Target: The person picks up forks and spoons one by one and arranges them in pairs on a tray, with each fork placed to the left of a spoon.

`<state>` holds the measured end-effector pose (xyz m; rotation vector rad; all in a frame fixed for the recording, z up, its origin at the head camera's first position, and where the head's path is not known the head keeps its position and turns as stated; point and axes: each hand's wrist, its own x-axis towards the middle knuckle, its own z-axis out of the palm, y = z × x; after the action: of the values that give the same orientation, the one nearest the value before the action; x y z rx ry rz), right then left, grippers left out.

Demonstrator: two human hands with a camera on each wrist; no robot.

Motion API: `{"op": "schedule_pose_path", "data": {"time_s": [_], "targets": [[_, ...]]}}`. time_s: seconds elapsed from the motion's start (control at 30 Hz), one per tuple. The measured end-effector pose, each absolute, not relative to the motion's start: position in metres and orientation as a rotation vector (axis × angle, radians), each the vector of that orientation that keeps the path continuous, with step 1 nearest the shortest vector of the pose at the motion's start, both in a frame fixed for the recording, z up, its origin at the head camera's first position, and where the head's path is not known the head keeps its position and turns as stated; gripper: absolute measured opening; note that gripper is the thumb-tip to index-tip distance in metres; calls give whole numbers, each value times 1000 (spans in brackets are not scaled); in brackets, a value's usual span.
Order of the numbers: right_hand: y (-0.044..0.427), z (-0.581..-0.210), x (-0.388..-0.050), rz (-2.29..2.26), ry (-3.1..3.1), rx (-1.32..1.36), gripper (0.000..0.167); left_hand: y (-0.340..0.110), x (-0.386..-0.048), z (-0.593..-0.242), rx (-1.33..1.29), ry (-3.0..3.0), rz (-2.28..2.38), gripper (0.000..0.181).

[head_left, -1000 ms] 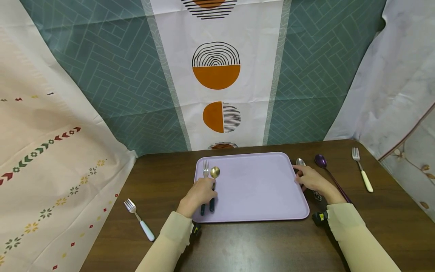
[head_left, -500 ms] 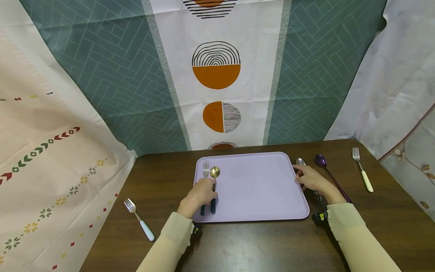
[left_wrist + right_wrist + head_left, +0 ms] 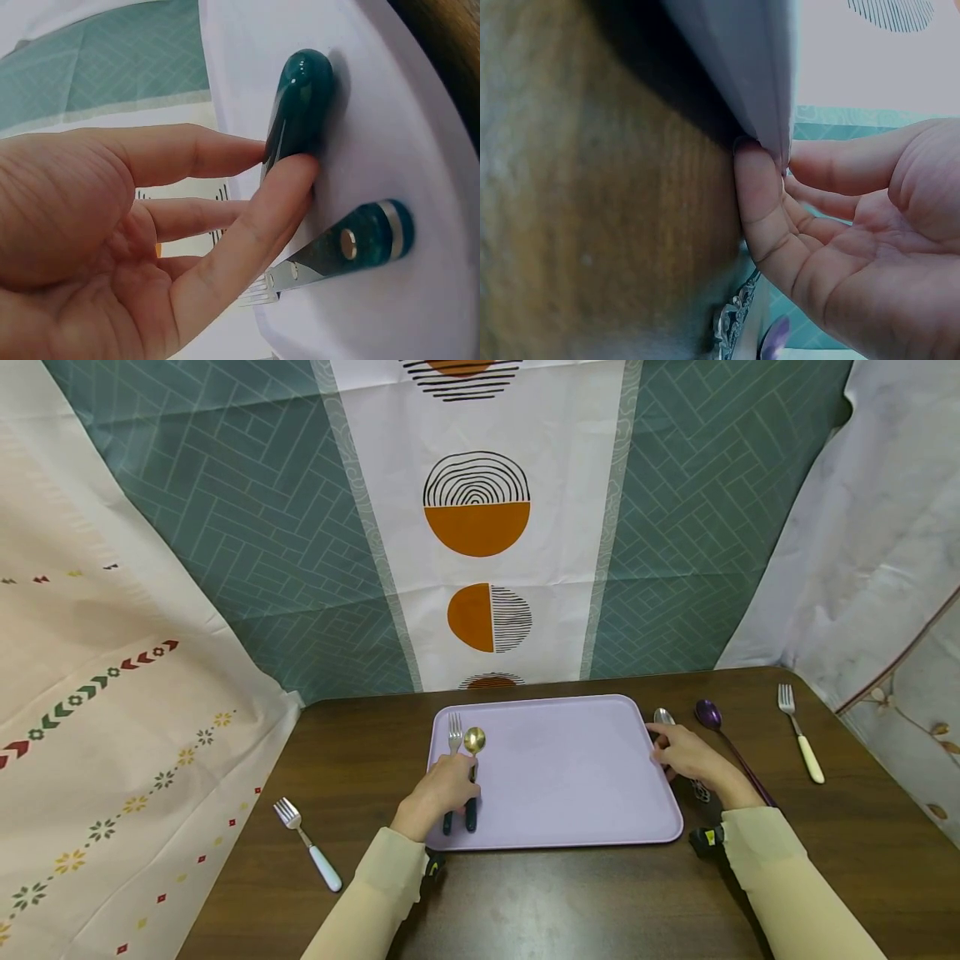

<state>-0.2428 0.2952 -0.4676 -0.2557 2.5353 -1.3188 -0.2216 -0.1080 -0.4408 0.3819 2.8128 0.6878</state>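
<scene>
A pale lilac tray [image 3: 570,777] lies on the brown table. On its left part are a gold-bowled spoon [image 3: 474,741] with a dark green handle and, to the left of it, a fork [image 3: 455,732] with a green handle [image 3: 360,236]. My left hand [image 3: 441,785] pinches the spoon's green handle [image 3: 304,97] between thumb and finger, over the tray. My right hand [image 3: 686,753] grips the tray's right rim [image 3: 761,82], a finger under the edge and the thumb on top. Beside that hand, partly hidden by it, a silver spoon [image 3: 663,717] with an ornate handle rests on the table.
Right of the silver spoon lies a purple spoon [image 3: 707,715], its handle end behind the right wrist. Farther right is a fork with a cream handle [image 3: 810,760]. A fork with a white handle [image 3: 325,868] lies left of the tray. A patterned curtain [image 3: 480,610] hangs behind the table.
The gold spoon's handle has shifted very slightly right and toward the front in my left hand. My right hand stays on the tray's rim.
</scene>
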Motion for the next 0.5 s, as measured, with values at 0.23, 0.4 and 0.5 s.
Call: {"op": "schedule_pose_path", "data": {"time_s": [0.23,0.4,0.5], "targets": [[295,-468,-243,-1326,2528,-262,63,-109,-221,-438,378,2787,715,13],[295,-468,-243,-1328,2528,-260,63,-110,-222,-435,374,2794,689,7],[295,-467,-242,-1319,2534,-251,62,-111,-223,-435,366,2810,666,5]]}}
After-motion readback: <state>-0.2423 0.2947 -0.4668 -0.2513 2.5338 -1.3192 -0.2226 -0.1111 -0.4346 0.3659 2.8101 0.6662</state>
